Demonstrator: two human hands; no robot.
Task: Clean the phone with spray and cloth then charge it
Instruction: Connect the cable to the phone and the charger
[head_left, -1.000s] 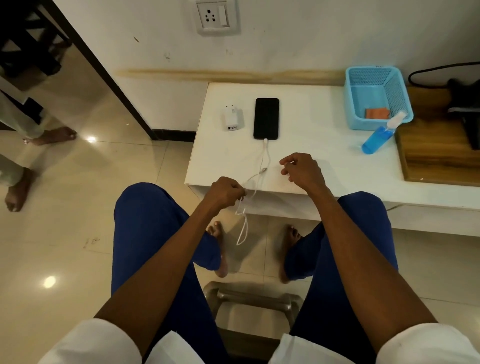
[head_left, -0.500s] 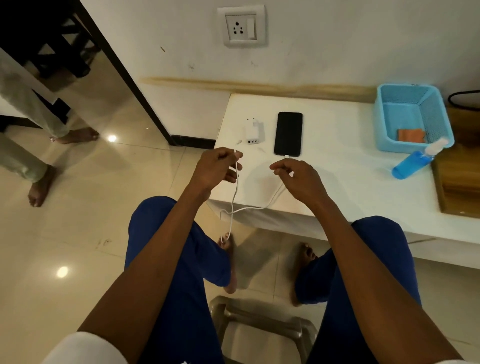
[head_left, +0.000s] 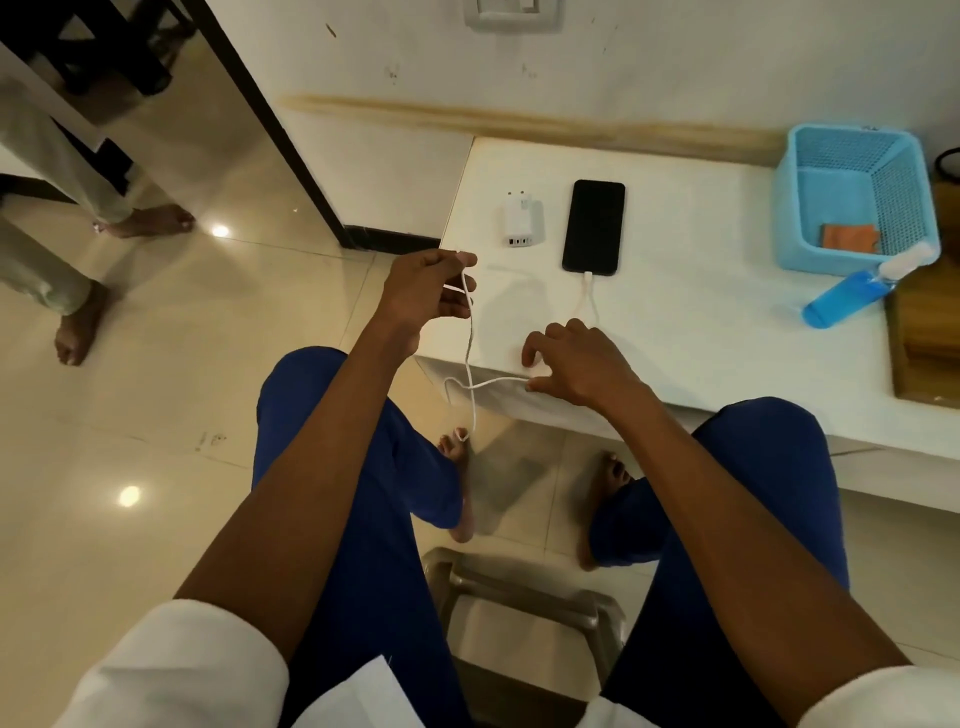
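Right hand (head_left: 574, 364) dropped to table edge | both grips pinch white cable (head_left: 470, 364) | phone (head_left: 594, 226) dark, plugged

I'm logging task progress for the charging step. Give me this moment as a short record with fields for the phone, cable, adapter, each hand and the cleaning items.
phone: flat on white table, screen dark
cable: white, one end plugged into the phone, slack looping off the table edge
adapter: white, lying left of the phone, nothing plugged in
left hand: pinching the cable near its free end
right hand: holding the cable at the table edge
spray bottle: blue, lying beside blue basket
cloth: orange, inside the basket
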